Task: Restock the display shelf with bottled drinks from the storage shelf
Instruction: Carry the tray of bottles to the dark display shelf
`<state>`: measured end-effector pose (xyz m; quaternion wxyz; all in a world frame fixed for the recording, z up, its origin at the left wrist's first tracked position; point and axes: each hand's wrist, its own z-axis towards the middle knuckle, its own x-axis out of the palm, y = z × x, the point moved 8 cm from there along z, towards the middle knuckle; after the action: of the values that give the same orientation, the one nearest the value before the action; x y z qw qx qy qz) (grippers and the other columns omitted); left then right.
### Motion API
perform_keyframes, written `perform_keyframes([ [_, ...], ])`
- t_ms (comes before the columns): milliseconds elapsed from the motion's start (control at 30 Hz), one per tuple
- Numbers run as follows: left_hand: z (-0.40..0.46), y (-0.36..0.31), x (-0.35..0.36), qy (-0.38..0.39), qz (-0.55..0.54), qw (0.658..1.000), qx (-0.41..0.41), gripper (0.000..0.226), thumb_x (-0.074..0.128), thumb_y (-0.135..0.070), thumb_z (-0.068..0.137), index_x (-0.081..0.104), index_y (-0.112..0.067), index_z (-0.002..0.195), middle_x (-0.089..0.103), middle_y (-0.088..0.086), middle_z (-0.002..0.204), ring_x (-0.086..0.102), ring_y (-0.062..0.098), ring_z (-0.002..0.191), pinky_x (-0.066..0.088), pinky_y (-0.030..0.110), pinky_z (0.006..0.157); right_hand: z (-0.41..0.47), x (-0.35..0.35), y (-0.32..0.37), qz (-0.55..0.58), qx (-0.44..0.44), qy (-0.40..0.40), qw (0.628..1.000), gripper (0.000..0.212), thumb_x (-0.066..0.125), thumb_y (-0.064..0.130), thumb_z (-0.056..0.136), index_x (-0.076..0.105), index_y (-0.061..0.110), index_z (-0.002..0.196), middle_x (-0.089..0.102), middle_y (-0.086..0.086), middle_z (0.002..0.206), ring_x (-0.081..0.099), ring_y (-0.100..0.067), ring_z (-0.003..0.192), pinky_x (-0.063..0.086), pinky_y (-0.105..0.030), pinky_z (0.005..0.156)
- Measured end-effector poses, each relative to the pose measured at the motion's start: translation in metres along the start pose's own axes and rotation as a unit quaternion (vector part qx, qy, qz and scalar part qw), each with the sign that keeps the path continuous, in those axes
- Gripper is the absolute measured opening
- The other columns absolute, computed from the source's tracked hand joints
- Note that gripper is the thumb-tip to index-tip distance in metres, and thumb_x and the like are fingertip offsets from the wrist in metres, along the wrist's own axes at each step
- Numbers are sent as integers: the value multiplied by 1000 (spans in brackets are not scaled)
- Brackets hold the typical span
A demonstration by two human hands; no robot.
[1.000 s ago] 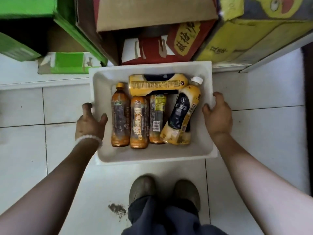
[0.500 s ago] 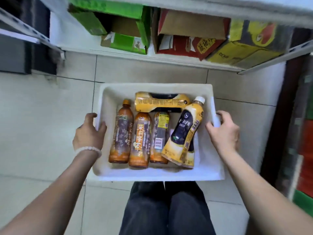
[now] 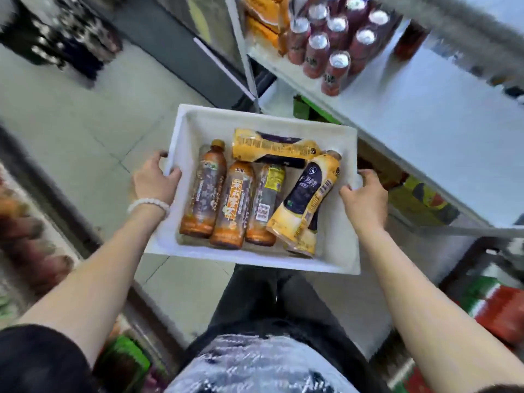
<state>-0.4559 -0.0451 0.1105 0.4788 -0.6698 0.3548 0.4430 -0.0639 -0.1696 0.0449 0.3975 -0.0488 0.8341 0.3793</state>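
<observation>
I carry a white plastic bin in the air in front of my waist. My left hand grips its left rim and my right hand grips its right rim. Inside lie three amber tea bottles side by side. A yellow and dark milk tea bottle leans over them at the right, and another yellow bottle lies crosswise at the far end.
A metal shelf runs along the right with several red foil-topped bottles at its far end. Below it sit coloured cartons. Blurred goods line the left side. Grey tiled floor stretches ahead.
The bin has been lifted from the floor by the low storage shelf. My view has turned left, and the shelf with red bottles now passes on my right. Both hands keep their hold.
</observation>
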Motion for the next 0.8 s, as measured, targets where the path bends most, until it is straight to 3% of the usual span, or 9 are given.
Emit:
perform_keyframes([
  [67, -25, 15, -40, -42, -44, 997, -36, 34, 59, -16, 86, 58, -8, 119, 62, 20, 80, 59, 39, 91, 37, 36, 83, -8, -18, 41, -5, -68, 20, 997, 38, 58, 23, 84, 53, 17, 121, 66, -18, 104, 61, -36, 92, 49, -38, 74],
  [133, -53, 30, -74, -61, -82, 993, -62, 30, 58, -17, 87, 59, -10, 116, 49, 7, 61, 55, 36, 79, 39, 36, 75, -21, -34, 75, -11, -125, 44, 991, 38, 58, 23, 85, 53, 15, 122, 64, -16, 111, 59, -34, 98, 44, -33, 74],
  [300, -114, 52, -133, -115, -124, 980, -101, 27, 58, -17, 87, 58, -10, 113, 45, 4, 61, 48, 29, 75, 36, 34, 70, -53, -63, 125, -23, -202, 77, 976, 38, 62, 22, 84, 56, 14, 121, 64, -13, 116, 59, -30, 103, 40, -28, 75],
  [467, -157, 91, -145, -153, -150, 964, -159, 23, 58, -16, 86, 58, -10, 108, 45, 4, 61, 46, 27, 68, 35, 32, 63, -77, -52, 153, -40, -260, 110, 959, 41, 62, 22, 84, 55, 15, 124, 61, -12, 123, 55, -30, 113, 37, -29, 77],
  [600, -193, 123, -154, -175, -147, 952, -205, 20, 59, -19, 85, 58, -12, 104, 46, 2, 60, 48, 28, 70, 37, 33, 65, -104, -37, 167, -59, -291, 129, 946, 41, 61, 22, 85, 54, 13, 124, 61, -14, 121, 54, -29, 106, 34, -29, 73],
  [667, -208, 135, -160, -181, -146, 948, -215, 19, 59, -18, 85, 59, -13, 102, 47, 3, 59, 51, 30, 73, 38, 34, 66, -116, -28, 171, -61, -303, 137, 941, 42, 61, 22, 83, 56, 13, 123, 62, -14, 119, 55, -26, 98, 36, -28, 72],
  [800, -241, 170, -169, -192, -148, 943, -227, 20, 58, -17, 85, 58, -13, 104, 51, 8, 64, 55, 34, 74, 41, 37, 65, -152, -6, 173, -72, -324, 152, 931, 42, 62, 23, 83, 56, 12, 122, 62, -16, 117, 56, -32, 107, 43, -35, 79],
])
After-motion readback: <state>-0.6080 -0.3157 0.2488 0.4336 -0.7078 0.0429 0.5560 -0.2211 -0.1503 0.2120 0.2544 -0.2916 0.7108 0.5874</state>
